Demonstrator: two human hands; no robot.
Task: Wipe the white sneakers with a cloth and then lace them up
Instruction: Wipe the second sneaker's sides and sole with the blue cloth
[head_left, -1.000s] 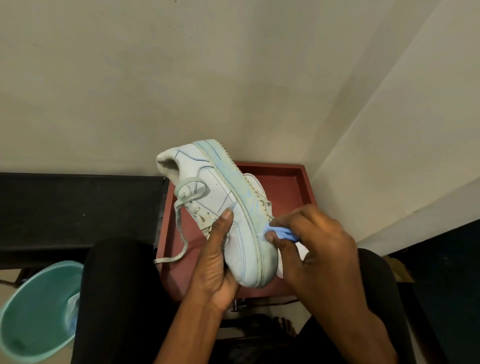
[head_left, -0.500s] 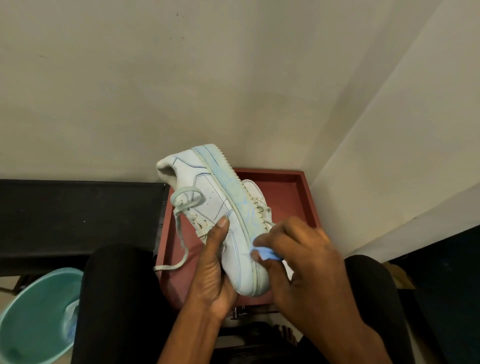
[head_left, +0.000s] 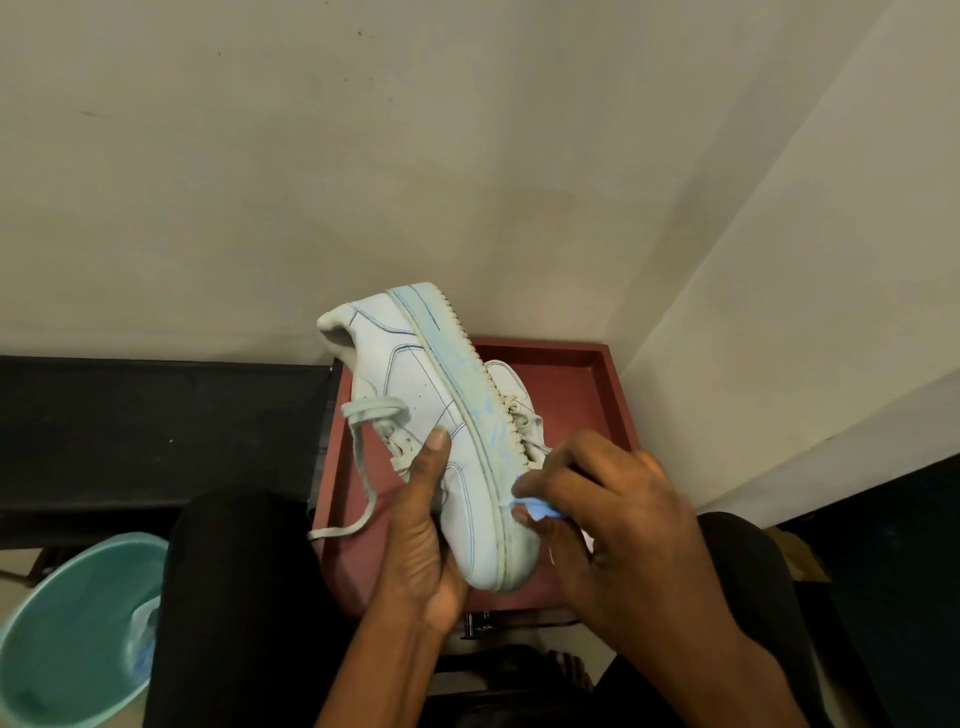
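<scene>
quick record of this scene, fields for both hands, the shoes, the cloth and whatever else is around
left hand: grips the held sneaker, thumb along its upper
right hand: pinches the blue cloth against the sole edge near the toe
held sneaker: white, on its side, sole edge blue-smeared, lace hanging loose
second sneaker: in the red tray, mostly hidden behind the first
teal basin: on the floor, lower left
stage: wiping; lacing not yet done

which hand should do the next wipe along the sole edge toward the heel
Right. The right hand pinches the blue cloth against the sole edge of the sneaker near the toe. The left hand grips the sneaker from below, steadying it.
</scene>
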